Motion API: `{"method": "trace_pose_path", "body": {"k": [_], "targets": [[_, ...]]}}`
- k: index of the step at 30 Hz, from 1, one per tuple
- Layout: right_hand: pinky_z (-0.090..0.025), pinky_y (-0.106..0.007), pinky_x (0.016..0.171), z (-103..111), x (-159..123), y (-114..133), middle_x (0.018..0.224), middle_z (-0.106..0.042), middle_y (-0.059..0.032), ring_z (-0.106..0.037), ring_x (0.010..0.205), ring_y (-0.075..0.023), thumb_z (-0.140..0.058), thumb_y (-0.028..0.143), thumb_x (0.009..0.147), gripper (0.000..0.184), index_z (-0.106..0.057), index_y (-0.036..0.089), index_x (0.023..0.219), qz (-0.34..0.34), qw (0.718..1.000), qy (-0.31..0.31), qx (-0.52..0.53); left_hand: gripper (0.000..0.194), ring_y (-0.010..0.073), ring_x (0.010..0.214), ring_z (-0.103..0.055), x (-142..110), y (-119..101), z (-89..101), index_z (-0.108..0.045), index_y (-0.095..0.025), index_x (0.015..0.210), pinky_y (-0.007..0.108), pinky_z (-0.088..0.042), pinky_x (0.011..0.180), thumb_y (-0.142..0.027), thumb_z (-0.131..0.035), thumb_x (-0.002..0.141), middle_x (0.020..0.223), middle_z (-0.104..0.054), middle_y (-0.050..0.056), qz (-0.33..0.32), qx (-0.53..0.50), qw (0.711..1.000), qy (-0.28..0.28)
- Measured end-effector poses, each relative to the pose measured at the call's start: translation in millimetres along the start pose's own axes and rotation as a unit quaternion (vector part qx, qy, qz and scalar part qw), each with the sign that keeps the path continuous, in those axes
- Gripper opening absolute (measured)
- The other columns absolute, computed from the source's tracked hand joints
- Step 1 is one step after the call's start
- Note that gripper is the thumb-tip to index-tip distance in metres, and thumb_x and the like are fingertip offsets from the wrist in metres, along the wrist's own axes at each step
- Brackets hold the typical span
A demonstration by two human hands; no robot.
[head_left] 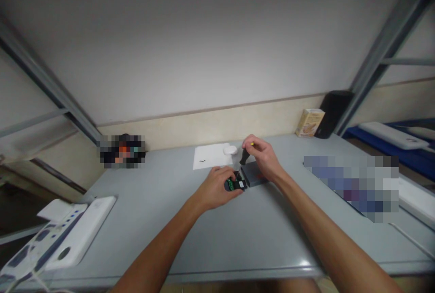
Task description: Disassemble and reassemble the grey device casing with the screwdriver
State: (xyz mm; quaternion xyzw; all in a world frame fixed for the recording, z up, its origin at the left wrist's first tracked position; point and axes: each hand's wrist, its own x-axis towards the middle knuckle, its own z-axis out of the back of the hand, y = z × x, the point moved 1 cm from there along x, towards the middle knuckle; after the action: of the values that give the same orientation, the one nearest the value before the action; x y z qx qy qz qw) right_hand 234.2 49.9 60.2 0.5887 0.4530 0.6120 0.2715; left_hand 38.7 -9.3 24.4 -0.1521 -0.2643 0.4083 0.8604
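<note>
My left hand [219, 187] is closed round a small black device with a green circuit board [231, 184] showing in it. In my right hand [263, 156] is a screwdriver [243, 156] with a dark handle and a bit of yellow at its top. Its thin shaft points down at the device, where the tip is too small to make out. Just right of the device lies a dark grey box [253, 174], partly behind my right hand. A white sheet of paper [212, 153] lies beyond my hands, with several tiny dark pieces [202, 161] on it.
A rounded white object [230, 150] sits on the paper's right edge. At the back right stand a yellow carton [310, 123] and a black speaker-like box [333, 114]. White power strips [81, 232] lie at the left of the grey table [146, 220]. Blurred-out items flank both sides.
</note>
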Motion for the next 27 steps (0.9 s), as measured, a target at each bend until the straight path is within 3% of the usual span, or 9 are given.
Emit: {"method": "trace_pose_path", "body": {"k": [4, 7, 10, 16, 19, 22, 27], "targets": [[-0.044, -0.034, 0.084, 0.3, 0.2, -0.6, 0.091, -0.068, -0.0032, -0.06, 0.091, -0.0219, -0.059, 0.042, 0.096, 0.026, -0.072, 0.025, 0.111, -0.039, 0.998, 0.018, 0.041, 0.027, 0.0232, 0.105, -0.066, -0.5, 0.4, 0.7, -0.06, -0.022, 0.09, 0.04, -0.042, 0.104, -0.035, -0.082, 0.08, 0.115, -0.072, 0.003, 0.001, 0.003, 1.0, -0.002], [-0.044, -0.034, 0.086, -2.1, -0.4, -0.8, 0.099, -0.069, -0.0051, -0.06, 0.096, -0.0221, -0.055, 0.044, 0.098, 0.026, -0.07, 0.023, 0.097, -0.04, 0.997, 0.02, 0.071, 0.027, 0.0237, 0.106, -0.065, -0.6, 0.8, 0.0, -0.061, -0.021, 0.088, 0.039, -0.045, 0.101, -0.035, -0.082, 0.079, 0.113, -0.072, 0.003, 0.006, -0.009, 1.0, -0.004], [-0.044, -0.031, 0.079, -2.0, -0.6, -2.6, 0.093, -0.065, -0.0022, -0.057, 0.086, -0.0189, -0.065, 0.045, 0.092, 0.024, -0.068, 0.022, 0.085, -0.025, 0.999, -0.019, 0.033, 0.026, 0.024, 0.105, -0.065, -0.4, 1.3, -1.5, -0.062, -0.021, 0.086, 0.038, -0.046, 0.1, -0.034, -0.084, 0.078, 0.111, -0.072, 0.003, 0.014, -0.028, 0.999, -0.011], [-0.046, -0.033, 0.079, -1.8, -0.5, -2.6, 0.091, -0.068, -0.004, -0.06, 0.086, -0.0209, -0.063, 0.046, 0.093, 0.026, -0.071, 0.024, 0.104, -0.061, 0.994, 0.014, 0.089, 0.034, 0.0231, 0.098, -0.066, 0.4, 0.0, -1.5, -0.062, -0.022, 0.091, 0.037, -0.048, 0.093, -0.032, -0.088, 0.072, 0.106, -0.072, 0.002, 0.049, -0.061, 0.997, -0.018], [-0.046, -0.032, 0.08, -4.6, -1.1, -1.3, 0.093, -0.068, -0.0046, -0.06, 0.089, -0.0207, -0.062, 0.047, 0.094, 0.026, -0.07, 0.022, 0.092, -0.044, 0.993, 0.014, 0.113, 0.033, 0.0235, 0.1, -0.066, 0.7, 0.1, -1.5, -0.062, -0.021, 0.089, 0.037, -0.046, 0.096, -0.032, -0.089, 0.071, 0.107, -0.072, 0.002, 0.042, -0.064, 0.997, -0.02], [-0.045, -0.03, 0.076, -5.0, -1.6, -1.8, 0.088, -0.065, -0.002, -0.057, 0.083, -0.0188, -0.071, 0.045, 0.088, 0.023, -0.069, 0.022, 0.086, -0.035, 0.997, -0.009, 0.073, 0.033, 0.0243, 0.104, -0.066, 0.5, 1.1, -2.2, -0.063, -0.021, 0.087, 0.039, -0.045, 0.099, -0.034, -0.089, 0.072, 0.11, -0.072, 0.003, 0.035, -0.057, 0.998, -0.018], [-0.046, -0.033, 0.08, -4.8, -2.4, -1.5, 0.092, -0.068, -0.0048, -0.061, 0.089, -0.0215, -0.061, 0.048, 0.094, 0.03, -0.069, 0.023, 0.107, -0.063, 0.992, 0.025, 0.103, 0.032, 0.0243, 0.107, -0.065, -0.1, 1.8, -2.3, -0.063, -0.021, 0.088, 0.039, -0.044, 0.101, -0.034, -0.089, 0.073, 0.111, -0.072, 0.003, 0.032, -0.056, 0.998, -0.017]]}}
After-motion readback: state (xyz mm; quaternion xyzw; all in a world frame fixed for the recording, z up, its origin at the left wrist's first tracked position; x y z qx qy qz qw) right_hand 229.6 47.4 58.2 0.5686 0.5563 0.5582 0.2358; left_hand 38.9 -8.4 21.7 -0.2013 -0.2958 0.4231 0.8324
